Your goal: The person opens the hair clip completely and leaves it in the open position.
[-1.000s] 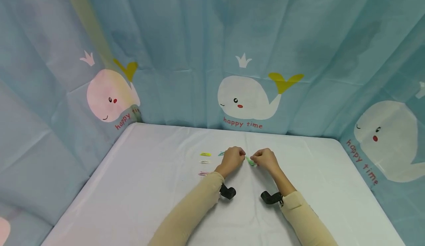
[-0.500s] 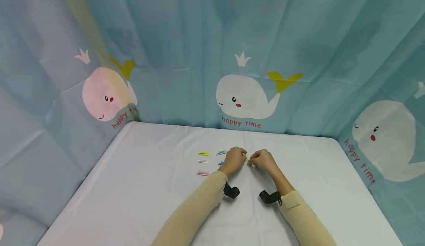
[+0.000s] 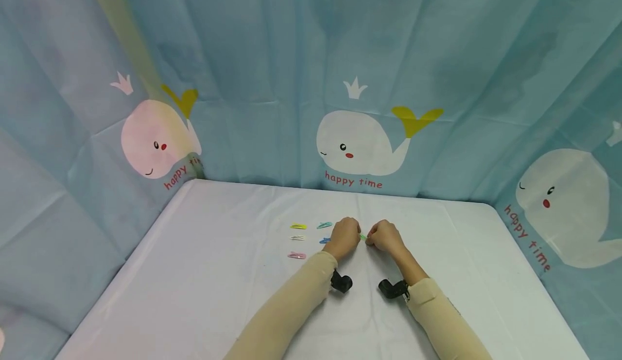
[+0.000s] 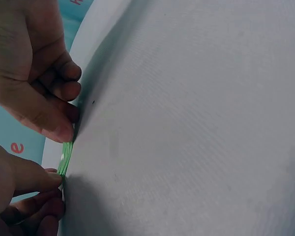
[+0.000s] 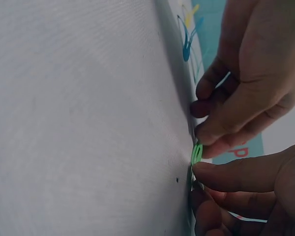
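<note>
A green hair clip [image 3: 363, 237] spans the small gap between my two hands, close over the white tabletop. My left hand [image 3: 344, 238] pinches its left end between thumb and finger. The other end is pinched by my right hand [image 3: 386, 236]. In the left wrist view, the clip's slim middle [image 4: 64, 158] shows between the two sets of fingertips, while both its ends are hidden. The right wrist view shows its looped green strips [image 5: 196, 153] right at the thumb tips. Left of my left hand lie a blue clip [image 3: 325, 240] and a teal clip [image 3: 324, 224].
Further left, a yellow clip [image 3: 298, 226], a white clip [image 3: 297, 237] and a pink clip [image 3: 296, 255] form a column on the white tablecloth [image 3: 218, 273]. A blue curtain [image 3: 272, 133] with printed whales stands behind the table. Each wrist carries a black camera [image 3: 342, 282].
My left hand has shifted slightly right, uncovering the blue and teal clips. The green clip, earlier slanting down between the hands, now shows only a short piece between the fingertips.
</note>
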Demonstrator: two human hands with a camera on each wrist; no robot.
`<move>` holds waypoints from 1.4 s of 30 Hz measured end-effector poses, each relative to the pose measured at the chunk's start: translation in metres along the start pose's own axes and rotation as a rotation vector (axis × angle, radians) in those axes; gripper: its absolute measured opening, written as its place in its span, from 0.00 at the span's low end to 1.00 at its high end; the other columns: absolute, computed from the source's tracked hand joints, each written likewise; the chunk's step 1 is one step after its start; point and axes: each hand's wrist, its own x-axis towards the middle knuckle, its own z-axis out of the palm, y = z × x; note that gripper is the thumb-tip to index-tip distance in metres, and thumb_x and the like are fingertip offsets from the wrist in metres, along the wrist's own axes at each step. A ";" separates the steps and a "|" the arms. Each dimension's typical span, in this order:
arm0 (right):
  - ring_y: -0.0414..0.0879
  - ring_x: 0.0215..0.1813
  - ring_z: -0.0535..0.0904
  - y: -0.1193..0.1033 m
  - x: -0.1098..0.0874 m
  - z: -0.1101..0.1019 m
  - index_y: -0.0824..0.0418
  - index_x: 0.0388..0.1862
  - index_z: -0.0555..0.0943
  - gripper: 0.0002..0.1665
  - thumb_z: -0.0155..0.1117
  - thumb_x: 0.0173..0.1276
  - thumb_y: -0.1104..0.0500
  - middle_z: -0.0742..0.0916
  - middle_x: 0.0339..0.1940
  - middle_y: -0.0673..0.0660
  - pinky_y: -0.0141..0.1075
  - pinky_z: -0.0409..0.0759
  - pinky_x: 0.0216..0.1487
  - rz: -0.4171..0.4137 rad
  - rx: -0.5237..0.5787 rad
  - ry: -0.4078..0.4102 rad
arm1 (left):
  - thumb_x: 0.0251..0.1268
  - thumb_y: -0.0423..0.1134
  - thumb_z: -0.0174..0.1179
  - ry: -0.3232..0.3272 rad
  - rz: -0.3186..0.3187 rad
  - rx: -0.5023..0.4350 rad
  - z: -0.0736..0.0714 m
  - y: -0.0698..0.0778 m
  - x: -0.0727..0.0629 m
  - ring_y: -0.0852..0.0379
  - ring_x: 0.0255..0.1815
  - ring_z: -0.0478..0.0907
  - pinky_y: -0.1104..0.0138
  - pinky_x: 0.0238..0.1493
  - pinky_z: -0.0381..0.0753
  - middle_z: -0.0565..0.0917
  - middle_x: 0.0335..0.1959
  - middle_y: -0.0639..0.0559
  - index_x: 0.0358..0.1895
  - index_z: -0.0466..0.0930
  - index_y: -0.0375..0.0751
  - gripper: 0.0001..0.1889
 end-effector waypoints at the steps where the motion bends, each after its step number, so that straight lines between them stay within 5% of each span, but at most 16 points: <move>1: 0.45 0.24 0.74 0.000 0.000 0.000 0.65 0.21 0.84 0.05 0.72 0.52 0.66 0.83 0.19 0.53 0.33 0.69 0.25 0.002 -0.002 0.000 | 0.58 0.30 0.64 -0.005 -0.004 -0.005 -0.001 0.000 -0.001 0.51 0.40 0.82 0.64 0.44 0.80 0.87 0.34 0.49 0.34 0.87 0.39 0.04; 9: 0.43 0.23 0.73 0.003 0.000 -0.001 0.66 0.21 0.84 0.05 0.72 0.52 0.67 0.82 0.17 0.51 0.31 0.69 0.24 0.012 0.058 -0.021 | 0.60 0.29 0.62 -0.005 -0.040 -0.082 -0.001 -0.002 -0.004 0.49 0.43 0.83 0.62 0.48 0.80 0.88 0.36 0.49 0.34 0.88 0.39 0.06; 27: 0.41 0.20 0.75 0.006 -0.011 -0.009 0.67 0.26 0.86 0.04 0.67 0.58 0.67 0.83 0.17 0.53 0.33 0.72 0.24 0.019 0.191 -0.059 | 0.60 0.33 0.65 0.039 -0.044 -0.213 -0.002 -0.012 -0.012 0.59 0.34 0.79 0.68 0.38 0.76 0.88 0.30 0.53 0.30 0.89 0.43 0.04; 42: 0.42 0.22 0.73 -0.003 -0.026 -0.014 0.69 0.32 0.86 0.07 0.66 0.62 0.64 0.85 0.24 0.61 0.34 0.72 0.27 0.014 0.406 -0.054 | 0.61 0.33 0.64 -0.058 -0.099 -0.537 -0.027 -0.020 -0.030 0.63 0.26 0.75 0.73 0.28 0.74 0.87 0.31 0.49 0.34 0.88 0.38 0.04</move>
